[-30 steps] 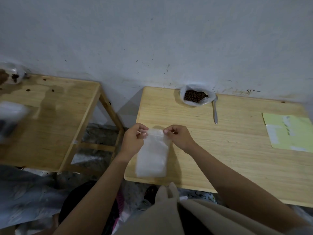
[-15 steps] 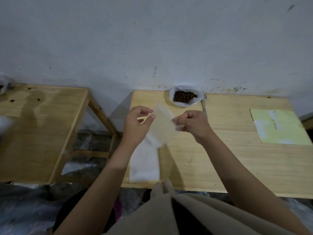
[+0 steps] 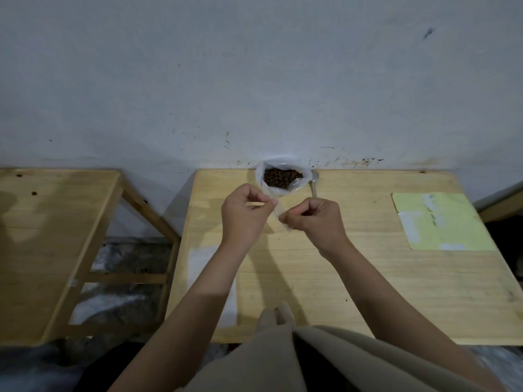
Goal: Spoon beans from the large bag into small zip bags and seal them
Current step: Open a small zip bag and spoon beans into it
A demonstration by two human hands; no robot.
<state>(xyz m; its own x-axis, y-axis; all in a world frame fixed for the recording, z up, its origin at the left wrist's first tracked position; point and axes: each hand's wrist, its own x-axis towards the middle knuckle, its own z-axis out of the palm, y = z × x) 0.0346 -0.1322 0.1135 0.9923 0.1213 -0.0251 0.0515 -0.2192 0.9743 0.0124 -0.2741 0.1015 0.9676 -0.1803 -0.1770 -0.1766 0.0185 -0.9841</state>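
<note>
Both hands, left [image 3: 243, 219] and right [image 3: 314, 219], pinch an empty zip bag [image 3: 278, 212] at table centre. Beans [image 3: 281, 177] and spoon [image 3: 314, 184] wait untouched at 12 o'clock. Filling seems not yet begun.

No text can be read; the yellow sheet [image 3: 441, 222] bears only blurred pale patches.

Dark brown beans [image 3: 283, 177] are seen in a translucent white large bag [image 3: 297, 185] at twelve o'clock on a pale yellow wooden table [image 3: 368, 278] with fine grain. A silvery grey spoon [image 3: 314, 182] is seen just beside it. At three o'clock, a light yellow-green sheet [image 3: 441, 222] patched with white is seen. A grey-white wall [image 3: 254, 80], speckled with dark marks, is seen behind.
</note>
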